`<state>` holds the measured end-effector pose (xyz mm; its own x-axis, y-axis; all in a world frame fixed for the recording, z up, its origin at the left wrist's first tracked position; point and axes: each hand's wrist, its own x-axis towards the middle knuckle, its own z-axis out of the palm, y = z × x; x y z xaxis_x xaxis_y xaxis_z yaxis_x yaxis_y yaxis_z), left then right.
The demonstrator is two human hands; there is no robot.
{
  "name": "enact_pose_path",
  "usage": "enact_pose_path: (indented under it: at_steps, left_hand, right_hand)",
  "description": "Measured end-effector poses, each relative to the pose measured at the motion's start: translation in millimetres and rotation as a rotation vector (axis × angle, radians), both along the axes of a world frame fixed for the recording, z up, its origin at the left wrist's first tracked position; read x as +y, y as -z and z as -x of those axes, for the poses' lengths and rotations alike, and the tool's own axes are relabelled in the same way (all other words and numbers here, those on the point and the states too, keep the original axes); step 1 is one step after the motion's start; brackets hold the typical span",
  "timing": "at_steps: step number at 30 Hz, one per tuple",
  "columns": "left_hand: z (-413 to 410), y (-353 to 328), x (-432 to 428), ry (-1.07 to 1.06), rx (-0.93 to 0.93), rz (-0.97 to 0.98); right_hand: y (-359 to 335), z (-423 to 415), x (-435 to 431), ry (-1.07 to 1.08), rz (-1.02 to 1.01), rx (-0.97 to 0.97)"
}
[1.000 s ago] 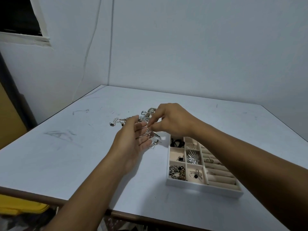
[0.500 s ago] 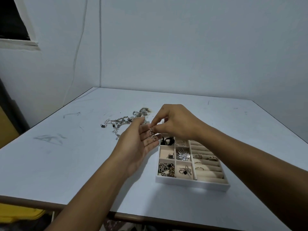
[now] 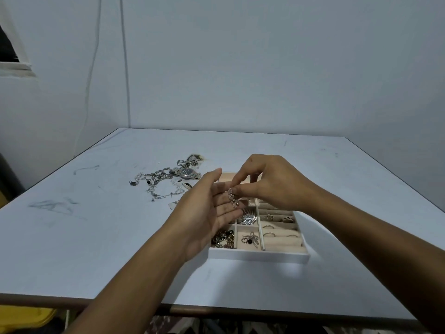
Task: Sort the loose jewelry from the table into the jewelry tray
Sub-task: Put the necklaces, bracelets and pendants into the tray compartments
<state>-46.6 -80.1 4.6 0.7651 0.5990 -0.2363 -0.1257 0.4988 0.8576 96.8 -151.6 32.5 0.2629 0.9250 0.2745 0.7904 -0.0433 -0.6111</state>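
Above the jewelry tray's point(image 3: 260, 256) far-left compartments, the right hand point(image 3: 272, 184) pinches a small silver chain point(image 3: 232, 198), hanging lengthwise over the left hand's point(image 3: 207, 213) flat, pressed-together fingers point(image 3: 226, 201).

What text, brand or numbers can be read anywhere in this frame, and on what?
None legible.
Watch dial: any markings are too small and blurred to read.
Table: grey scuff marks only, no writing.
Jewelry tray: no label shows on its white front wall.
Small silver piece between the left hand and right hand: no readable engraving.
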Motion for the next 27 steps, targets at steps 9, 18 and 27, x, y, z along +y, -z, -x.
enact_pose_path:
  at_steps: [9,18,27]
  left_hand:
    - [-1.4,3.1,-8.9,0.177,0.085,-0.044]
    - [4.4,6.3,-9.7,0.266,0.155,-0.048]
    - [11.3,3.0,-4.2,0.306,0.213,-0.083]
  right_hand:
    - [9.9,-4.2,-29.7,0.019,-0.014,0.082]
    - [21.9,-6.7,-45.5,0.034,0.003,0.097]
    - [24.7,-5.4,-51.9,0.041,0.028,0.094]
